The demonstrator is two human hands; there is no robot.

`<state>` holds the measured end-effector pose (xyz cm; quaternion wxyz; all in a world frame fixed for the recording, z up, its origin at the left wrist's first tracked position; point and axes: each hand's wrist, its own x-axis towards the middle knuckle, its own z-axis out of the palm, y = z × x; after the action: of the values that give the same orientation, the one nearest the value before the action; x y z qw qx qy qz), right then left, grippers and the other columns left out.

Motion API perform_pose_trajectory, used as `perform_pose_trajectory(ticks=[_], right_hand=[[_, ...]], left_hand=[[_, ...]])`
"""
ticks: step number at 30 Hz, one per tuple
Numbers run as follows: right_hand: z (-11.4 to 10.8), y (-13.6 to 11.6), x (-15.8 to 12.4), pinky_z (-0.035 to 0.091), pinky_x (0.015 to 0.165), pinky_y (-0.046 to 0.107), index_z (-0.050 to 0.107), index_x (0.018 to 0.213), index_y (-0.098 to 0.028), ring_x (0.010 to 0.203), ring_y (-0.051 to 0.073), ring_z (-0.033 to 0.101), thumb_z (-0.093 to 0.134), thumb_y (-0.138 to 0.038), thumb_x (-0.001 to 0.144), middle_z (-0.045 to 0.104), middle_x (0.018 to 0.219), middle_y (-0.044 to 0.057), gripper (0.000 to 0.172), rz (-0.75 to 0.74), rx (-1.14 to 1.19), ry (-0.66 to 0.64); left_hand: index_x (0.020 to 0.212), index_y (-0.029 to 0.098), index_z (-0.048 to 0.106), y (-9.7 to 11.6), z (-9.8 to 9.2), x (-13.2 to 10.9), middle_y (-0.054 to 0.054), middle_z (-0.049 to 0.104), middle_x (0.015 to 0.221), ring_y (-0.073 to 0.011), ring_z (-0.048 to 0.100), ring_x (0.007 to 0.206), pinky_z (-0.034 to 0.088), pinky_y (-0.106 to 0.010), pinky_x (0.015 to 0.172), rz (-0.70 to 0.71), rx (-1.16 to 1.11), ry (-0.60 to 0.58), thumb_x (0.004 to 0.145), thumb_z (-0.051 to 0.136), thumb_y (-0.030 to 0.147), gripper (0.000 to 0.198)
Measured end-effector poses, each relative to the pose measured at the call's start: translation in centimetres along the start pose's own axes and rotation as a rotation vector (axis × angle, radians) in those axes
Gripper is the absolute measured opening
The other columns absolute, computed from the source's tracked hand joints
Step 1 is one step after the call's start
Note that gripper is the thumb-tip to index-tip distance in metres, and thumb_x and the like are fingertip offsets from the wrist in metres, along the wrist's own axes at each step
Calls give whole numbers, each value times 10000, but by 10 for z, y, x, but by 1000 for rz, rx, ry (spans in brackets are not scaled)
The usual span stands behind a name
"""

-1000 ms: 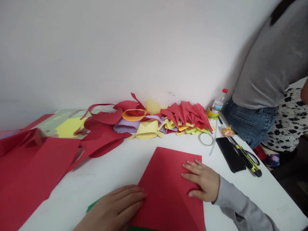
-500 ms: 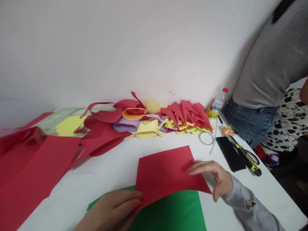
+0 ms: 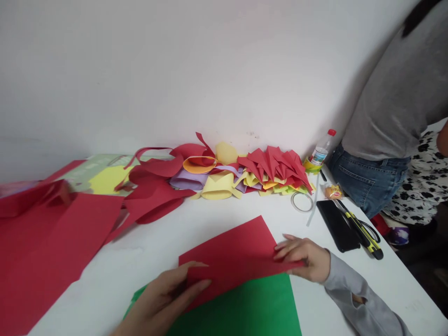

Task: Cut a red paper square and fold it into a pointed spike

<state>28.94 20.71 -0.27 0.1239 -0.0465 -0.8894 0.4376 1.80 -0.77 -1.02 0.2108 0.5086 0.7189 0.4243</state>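
Both my hands hold one red paper sheet (image 3: 233, 256) lifted a little off the white table (image 3: 164, 242). My left hand (image 3: 168, 294) pinches its near left corner between thumb and fingers. My right hand (image 3: 303, 259), in a grey sleeve, grips its right edge with fingers closed over the paper. Under the red sheet a green paper sheet (image 3: 252, 308) lies flat at the table's front edge.
Large red sheets (image 3: 45, 247) cover the left. A heap of red, yellow and purple paper pieces (image 3: 224, 172) lines the wall. At right lie a tape ring (image 3: 301, 201), a black phone (image 3: 338, 225), a yellow-black utility knife (image 3: 360, 228) and a bottle (image 3: 321, 149). A person in grey top and jeans (image 3: 388, 116) stands at right.
The red sheet lay flat under both hands; it has been lifted and swung leftward, uncovering the green sheet. My right hand went from flat to gripping the edge.
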Motion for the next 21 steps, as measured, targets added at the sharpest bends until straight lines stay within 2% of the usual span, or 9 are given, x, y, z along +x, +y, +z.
perform_pose_trajectory(ticks=[2, 4, 5, 6, 9, 13, 15, 17, 21], right_hand=[[0, -2, 1, 376, 1079, 421, 722, 898, -220, 969, 200, 697, 547, -410, 931, 752, 912, 51, 261, 45, 58, 36], [1, -2, 2, 511, 889, 334, 710, 910, -198, 804, 174, 698, 482, -459, 958, 732, 814, 30, 350, 126, 128, 88], [2, -1, 2, 531, 785, 298, 703, 921, -186, 750, 167, 680, 459, -486, 963, 720, 792, 27, 389, 168, 145, 125], [4, 0, 2, 525, 713, 276, 694, 935, -176, 722, 162, 658, 438, -506, 966, 709, 781, 27, 418, 211, 143, 169], [12, 4, 4, 472, 631, 254, 659, 877, -165, 644, 147, 584, 410, -537, 961, 655, 700, 13, 455, 333, 15, 328], [25, 6, 12, 318, 507, 244, 504, 621, -200, 480, 125, 444, 399, -534, 942, 474, 497, -35, 474, 527, -312, 486], [30, 5, 16, 275, 508, 254, 474, 605, -209, 462, 130, 445, 401, -513, 937, 459, 475, -36, 456, 574, -460, 513], [34, 5, 18, 269, 517, 259, 501, 634, -209, 467, 142, 489, 407, -485, 939, 506, 483, -24, 421, 586, -568, 491], [41, 6, 17, 279, 528, 267, 555, 690, -203, 499, 169, 582, 364, -476, 970, 620, 546, 19, 436, 535, -771, 439]], left_hand=[[630, 245, 626, 11, 2, 1, 22, 620, 553, -159, 578, 504, 494, -213, 471, -51, -74, -81, 800, 564, 576, 378], [573, 242, 545, 23, 5, 2, 36, 549, 503, -163, 562, 505, 489, -217, 479, -86, -110, -64, 776, 580, 563, 382], [585, 245, 532, 27, 6, 3, 40, 533, 498, -173, 575, 527, 502, -225, 506, -117, -113, -32, 767, 582, 560, 368], [619, 249, 537, 29, 9, 3, 41, 536, 509, -186, 597, 556, 519, -237, 537, -151, -104, 5, 762, 579, 560, 345], [779, 250, 566, 22, 19, 3, 22, 629, 607, -227, 663, 645, 559, -292, 618, -243, -52, 78, 755, 553, 579, 330], [983, 233, 540, 3, 31, -3, 11, 672, 633, -240, 677, 580, 554, -316, 541, -246, 61, 159, 818, 504, 518, 331], [1073, 215, 528, 0, 35, -8, -10, 697, 697, -240, 694, 602, 553, -310, 531, -135, 197, 221, 862, 482, 426, 302], [1140, 183, 534, 2, 37, -12, -58, 714, 809, -245, 714, 692, 571, -322, 599, 66, 409, 280, 884, 459, 317, 298], [1196, 152, 581, 14, 46, -20, -154, 676, 1144, -284, 653, 1070, 521, -404, 883, 545, 783, 408, 889, 349, 118, 386]])
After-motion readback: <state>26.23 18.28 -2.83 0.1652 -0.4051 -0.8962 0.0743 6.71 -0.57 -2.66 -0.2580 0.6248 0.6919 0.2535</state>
